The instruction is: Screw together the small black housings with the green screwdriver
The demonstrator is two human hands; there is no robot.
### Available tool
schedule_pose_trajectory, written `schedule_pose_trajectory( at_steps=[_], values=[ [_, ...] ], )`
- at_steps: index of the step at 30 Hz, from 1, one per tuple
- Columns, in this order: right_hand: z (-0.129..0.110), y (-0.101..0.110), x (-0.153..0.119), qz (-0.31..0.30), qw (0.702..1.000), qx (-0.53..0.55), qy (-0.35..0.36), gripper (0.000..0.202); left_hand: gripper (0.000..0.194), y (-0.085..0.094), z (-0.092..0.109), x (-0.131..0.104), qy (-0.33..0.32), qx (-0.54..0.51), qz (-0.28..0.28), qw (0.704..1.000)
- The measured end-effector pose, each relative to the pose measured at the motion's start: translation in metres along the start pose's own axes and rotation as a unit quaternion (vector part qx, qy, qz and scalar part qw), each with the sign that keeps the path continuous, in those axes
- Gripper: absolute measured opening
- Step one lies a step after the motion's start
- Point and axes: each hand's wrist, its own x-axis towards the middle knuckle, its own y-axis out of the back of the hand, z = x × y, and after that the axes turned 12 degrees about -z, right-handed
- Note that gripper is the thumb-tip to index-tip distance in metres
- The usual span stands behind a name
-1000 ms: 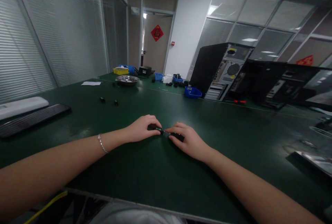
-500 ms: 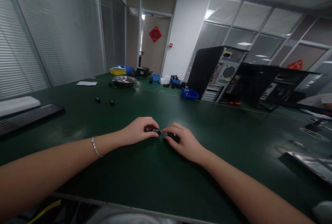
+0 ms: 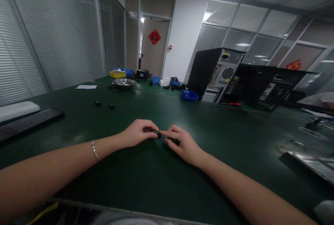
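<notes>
In the head view my left hand [image 3: 139, 133] pinches a small black part with a green patch [image 3: 157, 134] between thumb and fingertips, just above the green table [image 3: 167, 183]. Close on its right is my right hand [image 3: 184, 144], its index finger stretched so the tip reaches the part's edge. Under those fingers lies a slim dark-handled tool [image 3: 174, 140], mostly hidden, so its exact kind does not show. Two similar small black and green parts [image 3: 97, 103] [image 3: 112, 106] lie apart on the table, farther off to the left.
At left are a black keyboard [image 3: 31, 123] and a white long object [image 3: 18, 111]. Toward the back stand a metal bowl [image 3: 124, 83], a yellow tray [image 3: 118, 74], a blue bin [image 3: 190, 95] and a computer tower [image 3: 208, 73]. A metal panel [image 3: 310, 164] lies at right.
My right index finger has stretched forward to the part's edge, and the tool's thin metal tip, visible before, is now covered. My left hand keeps its pinch. The view has shifted slightly.
</notes>
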Motion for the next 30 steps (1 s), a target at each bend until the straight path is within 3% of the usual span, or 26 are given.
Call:
schedule_pose_trajectory(
  at_steps=[10,18,30],
  values=[
    [-0.003,0.003,-0.001,0.015,1.000,0.003,0.005,0.044,0.020,0.000,0.005,0.000,0.004,-0.029,-0.002,1.000],
    [-0.002,0.001,0.000,0.018,1.000,-0.007,-0.008,0.041,0.020,-0.004,0.010,-0.001,-0.001,0.081,0.020,0.996],
    [0.004,0.001,0.001,0.028,0.997,-0.044,-0.064,0.031,0.026,-0.004,0.011,-0.002,-0.018,0.177,-0.006,0.984]
  ],
)
